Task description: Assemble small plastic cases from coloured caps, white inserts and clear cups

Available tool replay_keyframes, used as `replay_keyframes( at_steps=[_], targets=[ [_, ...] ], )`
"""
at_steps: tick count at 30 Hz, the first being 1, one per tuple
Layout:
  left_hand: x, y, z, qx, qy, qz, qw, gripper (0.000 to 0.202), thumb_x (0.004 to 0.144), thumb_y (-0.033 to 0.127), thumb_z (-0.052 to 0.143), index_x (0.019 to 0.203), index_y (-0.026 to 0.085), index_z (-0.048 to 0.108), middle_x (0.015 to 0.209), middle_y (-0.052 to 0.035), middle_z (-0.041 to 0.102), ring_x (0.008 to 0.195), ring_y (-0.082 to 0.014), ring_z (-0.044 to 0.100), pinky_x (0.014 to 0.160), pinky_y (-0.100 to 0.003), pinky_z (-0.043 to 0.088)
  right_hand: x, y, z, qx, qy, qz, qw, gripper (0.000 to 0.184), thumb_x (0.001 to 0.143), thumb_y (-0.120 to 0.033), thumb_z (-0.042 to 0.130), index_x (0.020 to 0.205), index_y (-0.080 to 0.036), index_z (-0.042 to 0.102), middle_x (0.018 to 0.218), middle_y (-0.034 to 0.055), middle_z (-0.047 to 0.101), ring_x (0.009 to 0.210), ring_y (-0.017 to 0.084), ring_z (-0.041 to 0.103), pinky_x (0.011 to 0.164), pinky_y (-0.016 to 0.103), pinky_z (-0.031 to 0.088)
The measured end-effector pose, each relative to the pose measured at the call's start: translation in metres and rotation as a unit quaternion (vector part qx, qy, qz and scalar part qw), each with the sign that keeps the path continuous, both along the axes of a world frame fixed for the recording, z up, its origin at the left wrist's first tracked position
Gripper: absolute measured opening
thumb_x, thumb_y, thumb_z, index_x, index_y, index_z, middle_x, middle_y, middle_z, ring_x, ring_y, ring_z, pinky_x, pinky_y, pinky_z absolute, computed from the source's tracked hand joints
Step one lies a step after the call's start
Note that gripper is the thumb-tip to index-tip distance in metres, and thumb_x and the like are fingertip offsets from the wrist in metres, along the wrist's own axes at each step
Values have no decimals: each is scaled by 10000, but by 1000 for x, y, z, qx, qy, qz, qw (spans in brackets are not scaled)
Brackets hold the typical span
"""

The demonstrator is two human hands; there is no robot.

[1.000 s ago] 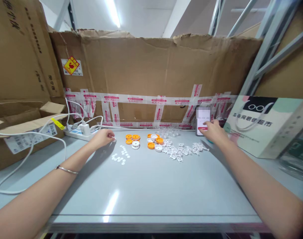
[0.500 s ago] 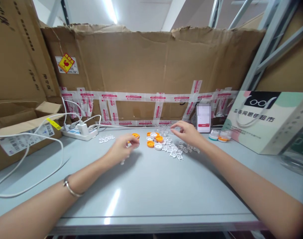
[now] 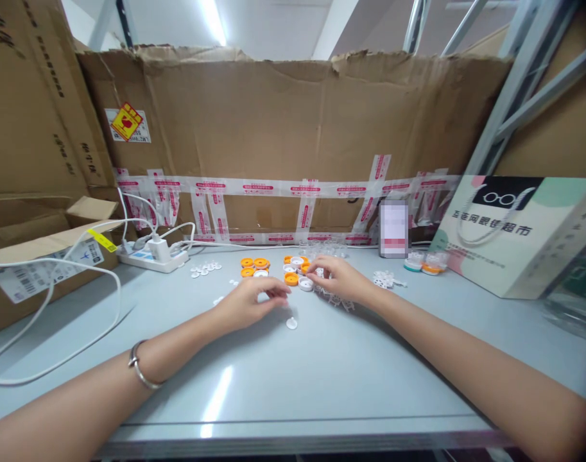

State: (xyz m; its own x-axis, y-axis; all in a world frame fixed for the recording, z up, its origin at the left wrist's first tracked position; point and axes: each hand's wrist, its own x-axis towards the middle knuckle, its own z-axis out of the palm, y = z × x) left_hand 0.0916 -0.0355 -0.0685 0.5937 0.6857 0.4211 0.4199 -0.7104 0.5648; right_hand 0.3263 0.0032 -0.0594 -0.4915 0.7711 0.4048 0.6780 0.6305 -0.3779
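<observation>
My left hand [image 3: 252, 301] rests low on the grey table [image 3: 293, 378], fingers curled together over the small white discs; what it pinches is hidden. A single white disc [image 3: 291, 323] lies just right of it. My right hand [image 3: 335, 277] sits on the pile of white star-shaped parts [image 3: 343, 301], fingertips pinched by a white cap [image 3: 305, 284]. Orange and white caps [image 3: 261, 264] lie just beyond both hands. More white discs [image 3: 205, 268] lie to the left.
A phone [image 3: 394, 228] leans against the taped cardboard wall [image 3: 293, 147]. A power strip with charger [image 3: 153, 255] and white cables [image 3: 56, 359] lie at left by open cartons [image 3: 37, 256]. A printed paper bag [image 3: 509, 231] and two small round containers [image 3: 422, 263] stand at right.
My right hand left the phone and came down onto the star-shaped parts. My left hand moved right from near the power strip toward the middle, and one white disc now lies apart.
</observation>
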Motion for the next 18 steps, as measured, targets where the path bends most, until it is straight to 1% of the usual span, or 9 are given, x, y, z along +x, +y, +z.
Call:
replay_keyframes(
  at_steps=[2, 3, 5, 6, 10, 12, 15, 17, 18],
  targets=[
    [-9, 12, 1, 50, 4, 96, 994, 167, 837, 239, 508, 935, 173, 626, 916, -47, 669, 827, -150, 619, 761, -255, 468, 1, -1, 2, 8, 7, 0, 1000, 156, 803, -252, 513, 791, -167, 644, 831, 49, 619, 636, 122, 513, 609, 251, 407],
    [-15, 19, 0, 62, 28, 128, 989, 194, 847, 236, 484, 976, 188, 620, 960, -49, 658, 837, -158, 619, 753, -262, 469, 1, -1, 2, 11, 8, 0, 1000, 153, 803, -249, 514, 788, -169, 644, 820, 46, 618, 629, 121, 511, 605, 250, 406],
    [-26, 32, -4, 105, 84, 166, 977, 183, 823, 229, 508, 950, 206, 637, 972, -46, 649, 879, -187, 611, 775, -282, 459, 1, -1, 3, 16, 9, 6, 1000, 145, 801, -235, 515, 781, -169, 642, 800, 42, 614, 620, 120, 508, 600, 248, 406],
    [-30, 38, -6, 118, 104, 176, 972, 168, 813, 226, 518, 918, 206, 648, 946, -43, 652, 869, -192, 613, 771, -283, 459, 1, -1, 2, 18, 9, 9, 1000, 145, 802, -231, 513, 781, -169, 642, 795, 41, 612, 619, 119, 508, 602, 248, 407],
    [-36, 48, -12, 138, 126, 166, 968, 148, 805, 189, 518, 788, 204, 664, 840, -22, 658, 810, -176, 618, 757, -262, 452, 0, 0, 0, 19, 6, 18, 1000, 151, 807, -241, 512, 774, -164, 637, 784, 44, 609, 621, 121, 509, 609, 252, 409],
    [-34, 47, -10, 148, 123, 161, 968, 150, 804, 177, 518, 765, 194, 663, 827, -27, 655, 794, -175, 613, 738, -264, 448, 0, -1, 0, 21, 6, 19, 1000, 164, 814, -259, 508, 777, -167, 639, 778, 43, 609, 621, 123, 508, 608, 253, 408],
    [-29, 38, -3, 171, 106, 158, 967, 168, 828, 186, 495, 787, 179, 659, 837, -46, 651, 801, -177, 598, 732, -280, 442, 0, -2, 3, 20, 10, 20, 1000, 186, 828, -279, 492, 797, -176, 643, 781, 40, 611, 634, 126, 514, 606, 252, 408],
    [-25, 28, 3, 196, 93, 113, 970, 180, 850, 193, 477, 818, 179, 654, 857, -53, 651, 836, -169, 584, 768, -290, 434, 1, -3, 4, 15, 10, 16, 1000, 188, 830, -284, 490, 803, -177, 642, 788, 40, 613, 643, 128, 517, 603, 251, 407],
    [-23, 23, 6, 216, 85, 56, 971, 184, 858, 189, 470, 828, 177, 651, 867, -58, 652, 854, -166, 578, 785, -296, 428, 1, -3, 5, 13, 9, 12, 1000, 188, 829, -287, 493, 802, -176, 642, 789, 41, 614, 641, 128, 515, 599, 251, 406]
  ],
)
